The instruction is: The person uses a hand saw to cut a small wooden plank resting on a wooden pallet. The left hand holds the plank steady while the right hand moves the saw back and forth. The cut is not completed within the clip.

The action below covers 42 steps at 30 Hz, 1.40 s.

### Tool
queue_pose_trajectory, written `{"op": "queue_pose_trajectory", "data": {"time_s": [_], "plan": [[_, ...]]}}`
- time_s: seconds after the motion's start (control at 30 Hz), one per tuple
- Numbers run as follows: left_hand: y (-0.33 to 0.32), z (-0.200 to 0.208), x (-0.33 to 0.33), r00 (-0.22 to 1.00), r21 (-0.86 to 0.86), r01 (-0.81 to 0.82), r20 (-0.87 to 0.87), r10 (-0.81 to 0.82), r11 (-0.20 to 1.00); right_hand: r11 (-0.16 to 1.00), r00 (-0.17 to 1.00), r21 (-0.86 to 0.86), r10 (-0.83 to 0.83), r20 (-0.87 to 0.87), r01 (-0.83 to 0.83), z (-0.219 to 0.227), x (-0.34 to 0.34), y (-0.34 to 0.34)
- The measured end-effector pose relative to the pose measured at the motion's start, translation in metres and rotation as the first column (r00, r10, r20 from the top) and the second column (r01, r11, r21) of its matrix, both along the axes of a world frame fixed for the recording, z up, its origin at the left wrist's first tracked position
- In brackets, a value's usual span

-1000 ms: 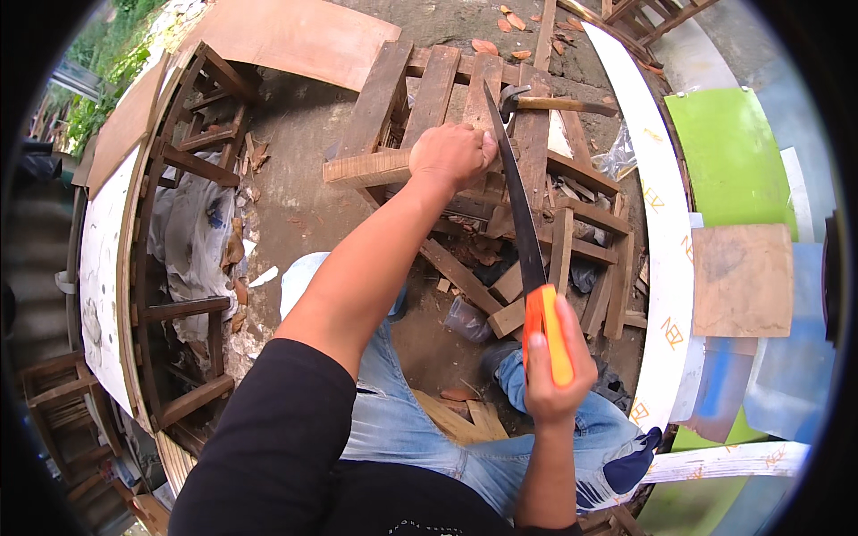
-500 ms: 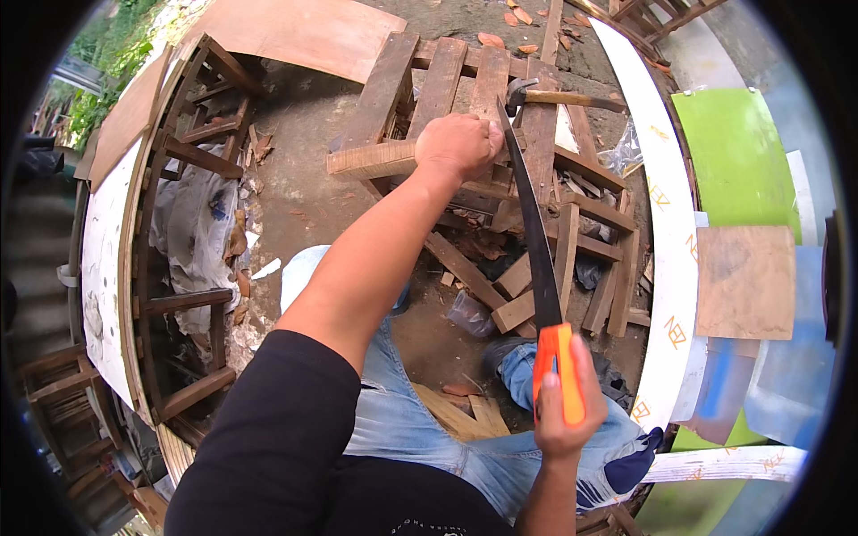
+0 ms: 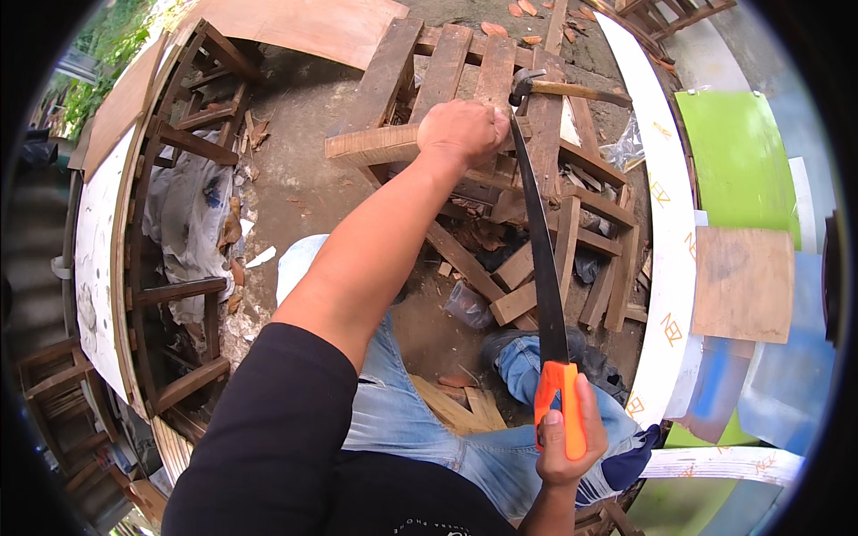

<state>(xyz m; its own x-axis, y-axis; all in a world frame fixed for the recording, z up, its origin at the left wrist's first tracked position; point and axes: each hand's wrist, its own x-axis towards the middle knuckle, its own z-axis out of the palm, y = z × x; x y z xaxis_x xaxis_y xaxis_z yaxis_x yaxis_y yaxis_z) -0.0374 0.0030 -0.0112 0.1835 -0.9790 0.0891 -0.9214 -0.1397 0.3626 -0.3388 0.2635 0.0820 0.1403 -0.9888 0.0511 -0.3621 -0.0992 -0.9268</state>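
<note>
My right hand (image 3: 569,439) is wrapped round the orange handle of a handsaw (image 3: 542,246), low and right of centre. The long dark blade slants up and away, its tip end beside my left hand and the right end of a wooden plank (image 3: 374,145). My left hand (image 3: 460,132) is closed over that plank, pressing it on top of a slatted wooden stand (image 3: 440,76). Whether the teeth touch the wood cannot be made out. A hammer (image 3: 572,89) with a wooden handle lies on the slats just beyond the saw tip.
Wooden offcuts and frames (image 3: 581,241) are piled under and right of the stand. A clear plastic cup (image 3: 467,305) lies on the ground near my feet. A long white board (image 3: 672,268) curves along the right; a dark wooden frame (image 3: 192,290) stands at left.
My right hand has drawn the handsaw back toward me, so its handle sits lower. My left hand stays on the plank, and the view has shifted slightly.
</note>
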Motion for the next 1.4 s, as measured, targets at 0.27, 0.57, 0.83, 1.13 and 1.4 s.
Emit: {"op": "queue_pose_trajectory", "data": {"time_s": [0.27,0.57,0.83,1.13,1.4], "plan": [[0.001,0.007,0.000,1.000,0.062,0.006,0.016,-0.006,0.998,0.975,0.998,-0.220,0.039,0.056,-0.025,-0.039,0.077,-0.120],[0.001,0.000,-0.002,0.999,0.066,0.005,0.038,-0.008,0.998,0.996,0.998,0.070,-0.059,0.038,0.057,-0.009,0.004,0.001],[0.003,0.001,-0.001,0.999,-0.076,0.028,0.038,-0.025,0.997,0.987,0.998,-0.155,0.037,0.043,-0.030,-0.035,0.078,-0.119],[0.002,-0.001,-0.002,0.998,0.034,0.022,0.064,-0.024,0.999,0.999,0.998,-0.005,-0.054,0.015,0.054,-0.009,0.004,0.007],[0.007,0.002,-0.004,0.999,-0.080,-0.004,0.038,0.007,0.997,0.979,0.998,-0.205,0.018,0.055,-0.006,-0.030,0.075,-0.123]]}}
